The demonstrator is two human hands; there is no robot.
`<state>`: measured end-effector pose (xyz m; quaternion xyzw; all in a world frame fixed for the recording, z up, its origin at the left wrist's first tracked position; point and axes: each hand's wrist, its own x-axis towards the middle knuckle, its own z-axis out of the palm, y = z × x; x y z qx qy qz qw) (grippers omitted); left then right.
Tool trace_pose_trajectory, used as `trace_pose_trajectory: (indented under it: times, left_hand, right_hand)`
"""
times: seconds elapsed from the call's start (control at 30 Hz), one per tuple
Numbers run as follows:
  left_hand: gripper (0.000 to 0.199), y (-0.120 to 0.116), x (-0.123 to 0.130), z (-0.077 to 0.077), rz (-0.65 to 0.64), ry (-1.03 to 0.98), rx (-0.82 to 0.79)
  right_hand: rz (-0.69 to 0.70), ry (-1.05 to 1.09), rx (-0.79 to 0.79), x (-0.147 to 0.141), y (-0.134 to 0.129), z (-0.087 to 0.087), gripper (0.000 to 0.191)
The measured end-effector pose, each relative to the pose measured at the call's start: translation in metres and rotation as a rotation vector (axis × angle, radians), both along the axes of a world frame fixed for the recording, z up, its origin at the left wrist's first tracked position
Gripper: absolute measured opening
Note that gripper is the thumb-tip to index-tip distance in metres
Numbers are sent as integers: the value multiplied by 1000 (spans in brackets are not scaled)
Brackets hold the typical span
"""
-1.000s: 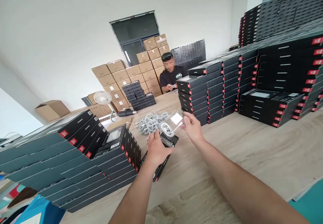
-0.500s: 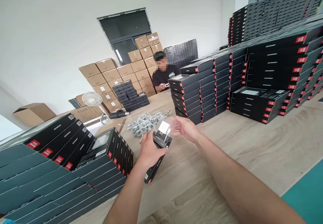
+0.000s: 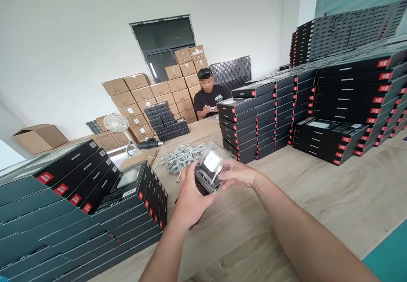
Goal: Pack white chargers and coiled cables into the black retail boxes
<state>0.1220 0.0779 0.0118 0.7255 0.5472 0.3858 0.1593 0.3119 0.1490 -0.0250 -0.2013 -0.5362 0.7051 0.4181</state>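
Observation:
My left hand [image 3: 194, 197] is wrapped round a black box [image 3: 201, 185], its thumb along the near side. At the box's upper end is a clear plastic tray [image 3: 212, 163] with a white piece inside and a grey cable at its lower part. The fingers of my right hand [image 3: 237, 174] are pressed together at the tray's right edge. Just beyond, a heap of grey cables [image 3: 181, 158] lies on the wooden table [image 3: 254, 231].
Stacks of black boxes stand at the left [image 3: 79, 205] and the right [image 3: 248, 121]. A heat gun [image 3: 149, 143] and a white fan [image 3: 116, 123] are behind the cables. Across the table, a person [image 3: 210, 95] holds a small white item.
The box has tipped up, showing more of the clear tray. My right hand has moved down to the tray's edge. The view has shifted slightly.

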Motion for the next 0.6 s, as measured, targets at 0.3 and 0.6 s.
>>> trace_pose_trajectory:
  times: [0.3, 0.6]
  left_hand:
    - [107, -9, -13, -42, 89, -379, 157]
    - [63, -11, -42, -64, 19, -412, 166]
  right_hand:
    - [-473, -22, 292, -36, -10, 7, 20]
    - [-554, -95, 440, -49, -18, -4, 30]
